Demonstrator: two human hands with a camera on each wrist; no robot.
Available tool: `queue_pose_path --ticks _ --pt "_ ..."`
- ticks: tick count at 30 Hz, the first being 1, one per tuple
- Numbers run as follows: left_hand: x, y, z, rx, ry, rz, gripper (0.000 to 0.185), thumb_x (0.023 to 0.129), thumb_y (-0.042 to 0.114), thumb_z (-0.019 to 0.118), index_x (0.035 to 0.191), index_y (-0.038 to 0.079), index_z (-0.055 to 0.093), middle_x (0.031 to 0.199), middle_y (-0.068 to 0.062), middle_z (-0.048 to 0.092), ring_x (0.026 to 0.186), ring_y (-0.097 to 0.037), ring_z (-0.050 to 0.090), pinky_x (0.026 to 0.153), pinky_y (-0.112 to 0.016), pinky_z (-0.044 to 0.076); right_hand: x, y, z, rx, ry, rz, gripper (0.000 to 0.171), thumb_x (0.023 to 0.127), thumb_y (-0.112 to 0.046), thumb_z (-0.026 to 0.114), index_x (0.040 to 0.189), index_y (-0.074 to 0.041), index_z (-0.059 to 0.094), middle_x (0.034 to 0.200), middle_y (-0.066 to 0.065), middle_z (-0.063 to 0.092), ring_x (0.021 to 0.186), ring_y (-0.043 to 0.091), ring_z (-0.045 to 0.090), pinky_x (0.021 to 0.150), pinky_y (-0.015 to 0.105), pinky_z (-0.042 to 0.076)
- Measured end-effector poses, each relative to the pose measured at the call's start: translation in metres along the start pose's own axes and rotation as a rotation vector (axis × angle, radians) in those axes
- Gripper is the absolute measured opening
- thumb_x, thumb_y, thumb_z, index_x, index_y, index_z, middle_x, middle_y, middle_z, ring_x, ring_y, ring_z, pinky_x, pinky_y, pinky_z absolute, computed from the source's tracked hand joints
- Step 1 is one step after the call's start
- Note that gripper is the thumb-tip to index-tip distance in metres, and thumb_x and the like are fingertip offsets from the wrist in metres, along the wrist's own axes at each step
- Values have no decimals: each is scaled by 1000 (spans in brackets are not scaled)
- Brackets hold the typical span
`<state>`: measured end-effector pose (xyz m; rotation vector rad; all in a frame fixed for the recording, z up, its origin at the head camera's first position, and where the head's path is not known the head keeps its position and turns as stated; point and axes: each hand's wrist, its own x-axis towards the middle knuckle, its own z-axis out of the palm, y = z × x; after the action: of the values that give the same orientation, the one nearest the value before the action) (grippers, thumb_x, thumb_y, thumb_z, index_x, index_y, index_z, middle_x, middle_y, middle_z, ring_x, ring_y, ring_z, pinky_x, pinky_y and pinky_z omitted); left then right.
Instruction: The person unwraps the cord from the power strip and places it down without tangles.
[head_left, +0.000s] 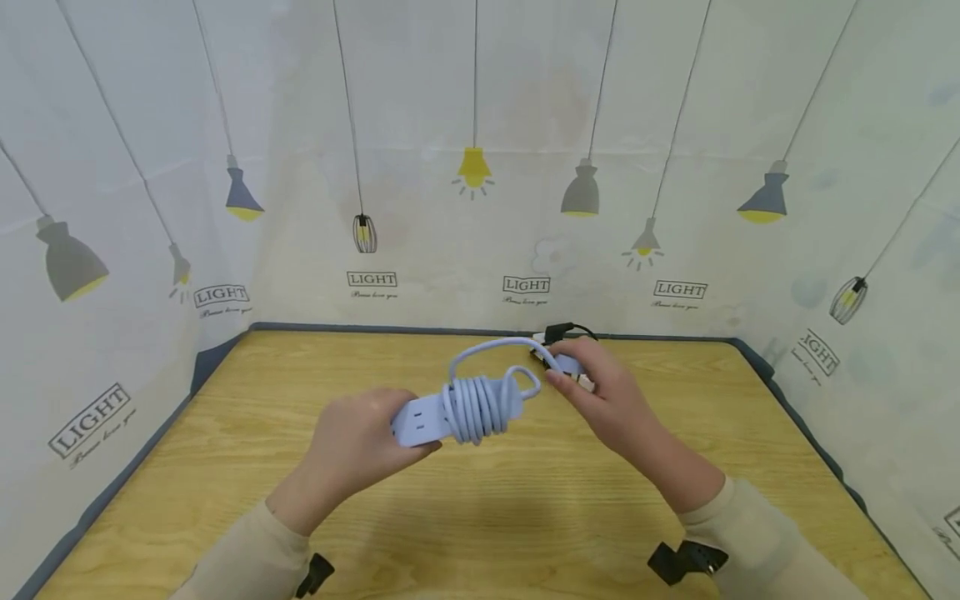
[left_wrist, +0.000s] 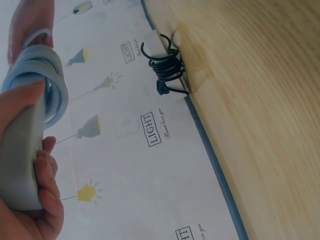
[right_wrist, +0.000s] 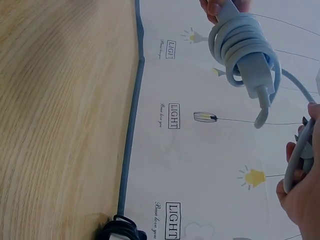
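Observation:
My left hand (head_left: 360,437) grips one end of a pale power strip (head_left: 422,422), with the thumb along its near side. Several turns of the strip's cord (head_left: 474,410) wrap its other end, and a small loop sticks out there. From the coil, a free length arcs to the right, where my right hand (head_left: 617,410) pinches the cord's plug (head_left: 570,364) between thumb and fingers. In the right wrist view the plug (right_wrist: 306,147) is partly hidden by that hand. The strip is held in the air above the table.
A wooden table (head_left: 480,517) has a dark blue edge along a wall sheet (head_left: 435,100) printed with lamps. At the table's back edge, behind my right hand, lies a coiled black cable (left_wrist: 167,67) around something white.

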<state>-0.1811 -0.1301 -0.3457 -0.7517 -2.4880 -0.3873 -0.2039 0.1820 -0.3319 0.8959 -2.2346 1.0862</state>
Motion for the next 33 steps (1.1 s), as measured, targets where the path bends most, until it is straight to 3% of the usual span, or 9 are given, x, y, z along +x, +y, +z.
queue_pose_path --ticks 4,7,14,23,28,33 --pt "-1 2 0 -22 -16 1 41 65 45 85 88 15 69 74 7 64 57 -3 52 47 -21 40 0 4 -1 -9 10 168 20 95 -16 64 114 -9 62 97 0 58 83 17 49 70 34 41" --pt "-1 3 -1 -39 -12 9 40 66 43 85 89 15 70 77 6 66 59 -3 54 49 -21 42 -1 9 -2 -6 17 244 22 96 -19 63 115 -8 62 99 4 60 85 19 51 73 38 42" --pt "-2 4 -3 -45 34 43 42 65 43 86 91 13 71 78 5 68 60 -4 56 49 -21 43 -3 20 -1 -61 -10 292 26 95 -20 65 116 -4 63 101 10 62 88 23 53 76 44 44" --pt "-2 2 -7 -52 84 58 42 65 41 86 90 12 70 77 4 67 58 -4 56 49 -21 42 -13 33 2 -143 -146 358 30 97 -29 62 116 -6 64 100 5 61 94 24 55 78 45 45" --pt "-2 0 -9 -51 116 40 44 64 42 87 90 11 70 76 3 67 57 -5 56 48 -22 42 -18 37 4 -198 -186 316 22 95 -22 65 111 -7 66 93 1 60 85 19 54 72 39 47" --pt "-3 -4 -9 -51 127 14 46 64 42 87 92 10 70 77 3 68 58 -6 56 48 -23 42 -22 38 3 -286 -197 196 15 90 -19 71 101 -10 66 84 -4 57 74 12 50 65 34 43"
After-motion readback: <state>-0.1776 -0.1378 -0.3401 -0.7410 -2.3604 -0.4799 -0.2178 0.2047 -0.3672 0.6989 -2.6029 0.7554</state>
